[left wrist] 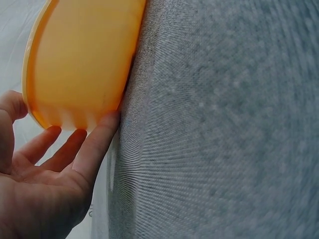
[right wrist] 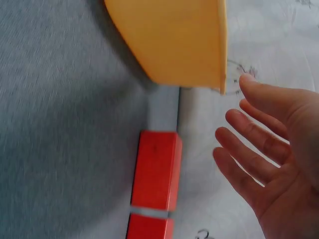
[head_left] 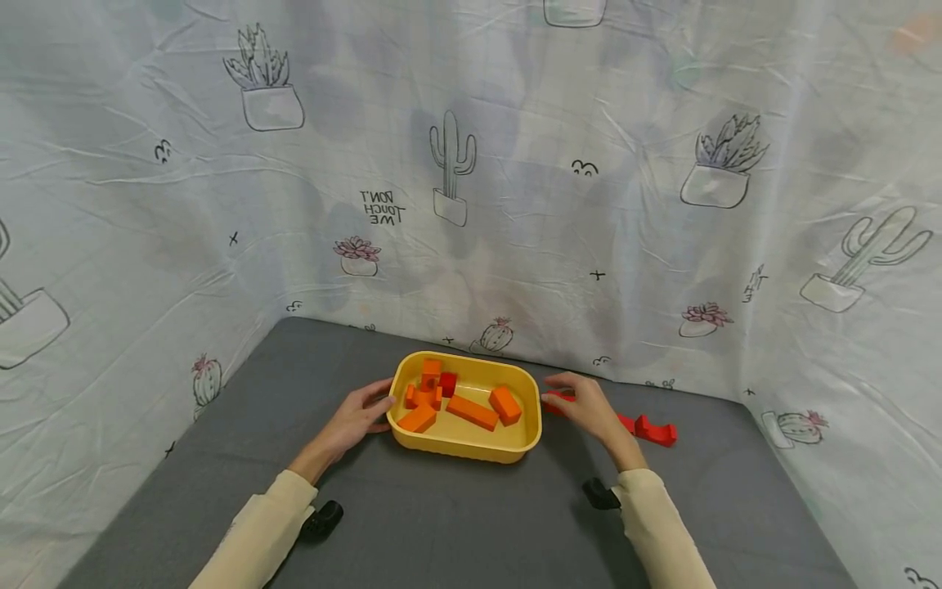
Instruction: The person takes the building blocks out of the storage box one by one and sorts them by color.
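Observation:
A yellow plastic bin [head_left: 464, 448] with rounded corners sits on the grey surface in the head view. Inside it lie several orange blocks [head_left: 471, 412] and one red block [head_left: 447, 384]. My left hand [head_left: 356, 417] touches the bin's left end from outside, its extended fingertips against the wall and the thumb by the rim [left wrist: 47, 184]. Just off the bin's right end is my right hand [head_left: 585, 402], holding nothing, fingers spread and slightly bent in the right wrist view. Red blocks [right wrist: 155, 169] lie in a row below and beside that hand, partly hidden by it in the head view.
A grey cloth-covered table [head_left: 456, 523] spreads under everything. Pale curtains [head_left: 515, 180] printed with potted cacti hang behind and at both sides, close to the table's back edge. Black wrist devices [head_left: 321, 519] show beside both cream sleeves.

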Motion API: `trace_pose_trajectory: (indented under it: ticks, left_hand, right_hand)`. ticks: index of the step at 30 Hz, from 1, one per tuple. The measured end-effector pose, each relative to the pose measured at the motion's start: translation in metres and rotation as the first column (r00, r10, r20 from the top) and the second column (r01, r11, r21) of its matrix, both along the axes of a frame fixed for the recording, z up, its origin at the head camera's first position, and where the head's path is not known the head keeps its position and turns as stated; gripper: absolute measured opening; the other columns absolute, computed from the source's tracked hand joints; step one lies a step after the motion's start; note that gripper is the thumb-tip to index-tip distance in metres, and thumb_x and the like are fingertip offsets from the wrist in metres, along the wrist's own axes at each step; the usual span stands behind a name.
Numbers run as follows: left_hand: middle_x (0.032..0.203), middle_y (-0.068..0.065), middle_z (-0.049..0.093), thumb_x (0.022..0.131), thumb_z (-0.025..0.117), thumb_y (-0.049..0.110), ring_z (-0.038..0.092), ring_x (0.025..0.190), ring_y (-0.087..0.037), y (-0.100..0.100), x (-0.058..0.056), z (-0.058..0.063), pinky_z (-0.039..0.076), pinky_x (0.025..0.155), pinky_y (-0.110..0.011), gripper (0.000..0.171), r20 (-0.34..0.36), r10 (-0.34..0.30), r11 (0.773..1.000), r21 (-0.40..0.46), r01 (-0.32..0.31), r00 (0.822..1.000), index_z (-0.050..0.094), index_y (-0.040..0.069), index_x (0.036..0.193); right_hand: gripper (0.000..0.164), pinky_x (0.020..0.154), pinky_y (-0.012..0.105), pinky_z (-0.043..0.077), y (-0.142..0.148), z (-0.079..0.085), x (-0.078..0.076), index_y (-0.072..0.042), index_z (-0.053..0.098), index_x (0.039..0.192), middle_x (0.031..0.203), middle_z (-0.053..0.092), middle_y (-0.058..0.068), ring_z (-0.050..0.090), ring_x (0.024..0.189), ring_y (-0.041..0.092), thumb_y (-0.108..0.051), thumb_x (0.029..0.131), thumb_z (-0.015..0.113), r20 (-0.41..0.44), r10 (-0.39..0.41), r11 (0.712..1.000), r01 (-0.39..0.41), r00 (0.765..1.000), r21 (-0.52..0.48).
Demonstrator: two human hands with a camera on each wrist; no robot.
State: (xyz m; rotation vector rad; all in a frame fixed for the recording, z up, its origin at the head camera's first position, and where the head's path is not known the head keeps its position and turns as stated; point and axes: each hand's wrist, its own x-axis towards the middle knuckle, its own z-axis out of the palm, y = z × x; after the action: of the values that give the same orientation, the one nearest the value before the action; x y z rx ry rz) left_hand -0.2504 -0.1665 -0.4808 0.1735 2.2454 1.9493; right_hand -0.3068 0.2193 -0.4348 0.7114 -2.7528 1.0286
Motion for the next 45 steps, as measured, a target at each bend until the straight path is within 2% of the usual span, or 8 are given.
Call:
trace_pose_trajectory:
  ticks: [6,10,17,22,28,38,45]
  left_hand:
    - [0.14,-0.013,0.035,0.095,0.047,0.024,0.044,0.12,-0.032,0.0,0.001,0.0,0.051,0.082,-0.038,0.049,0.005,-0.009,1.0,0.003,0.009,1.0,0.033,0.013,0.14]
    - [0.141,-0.014,0.034,0.095,0.048,0.025,0.043,0.12,-0.032,0.0,0.003,0.001,0.051,0.082,-0.039,0.05,0.009,-0.012,1.0,-0.001,0.012,1.0,0.032,0.013,0.14]
    - [0.141,-0.013,0.033,0.095,0.047,0.025,0.042,0.121,-0.032,0.0,0.002,0.002,0.05,0.083,-0.04,0.049,0.003,-0.015,1.0,0.003,0.015,1.0,0.032,0.014,0.141]
    - [0.14,-0.014,0.034,0.095,0.047,0.023,0.044,0.119,-0.032,-0.001,0.001,0.0,0.051,0.081,-0.039,0.049,0.002,-0.005,1.0,0.0,0.005,1.0,0.032,0.013,0.14]
    - [0.139,-0.014,0.035,0.095,0.048,0.022,0.045,0.119,-0.032,-0.001,0.0,-0.002,0.051,0.081,-0.039,0.048,0.007,0.0,1.0,0.006,0.0,1.0,0.034,0.013,0.14]
    - [0.139,-0.014,0.035,0.095,0.048,0.023,0.044,0.119,-0.032,-0.002,-0.001,-0.004,0.051,0.081,-0.039,0.048,0.006,-0.008,1.0,0.009,0.008,1.0,0.034,0.013,0.139]
    - [0.139,-0.014,0.036,0.095,0.047,0.022,0.044,0.119,-0.032,-0.001,-0.002,-0.003,0.051,0.081,-0.039,0.047,0.011,-0.002,1.0,0.011,0.002,1.0,0.034,0.013,0.139]
  right_hand:
    - [0.03,0.085,0.042,0.048,-0.021,-0.003,-0.004,-0.006,0.067,0.105,0.105,0.064,0.006,0.058,0.099,0.024,-0.016,0.077,0.072,-0.075,0.034,0.996,-0.028,0.997,0.08]
    - [0.031,0.087,0.042,0.047,-0.035,-0.006,-0.004,-0.006,0.067,0.105,0.107,0.063,0.006,0.056,0.101,0.024,-0.015,0.076,0.073,-0.119,0.066,0.991,-0.051,0.991,0.125]
    - [0.031,0.09,0.042,0.045,-0.061,-0.006,-0.002,-0.005,0.067,0.106,0.106,0.064,0.006,0.056,0.102,0.024,-0.013,0.077,0.072,-0.071,0.1,0.99,-0.092,0.992,0.102]
    - [0.032,0.09,0.039,0.046,-0.083,-0.007,-0.003,-0.005,0.065,0.108,0.107,0.064,0.006,0.056,0.102,0.023,-0.016,0.078,0.071,-0.028,0.144,0.977,-0.137,0.989,0.165]
    - [0.034,0.084,0.036,0.049,-0.109,-0.011,-0.006,-0.005,0.063,0.111,0.109,0.062,0.006,0.057,0.098,0.023,-0.02,0.081,0.069,0.032,0.189,0.963,-0.192,0.981,0.191]
    - [0.035,0.089,0.038,0.046,-0.137,-0.018,-0.017,-0.006,0.062,0.113,0.111,0.062,0.009,0.056,0.104,0.026,-0.019,0.081,0.069,0.061,0.151,0.97,-0.16,0.987,0.184]
    - [0.044,0.09,0.033,0.046,-0.15,-0.027,-0.021,-0.009,0.055,0.123,0.112,0.06,0.004,0.055,0.099,0.017,-0.018,0.081,0.068,0.117,0.084,0.979,-0.103,0.99,0.173]
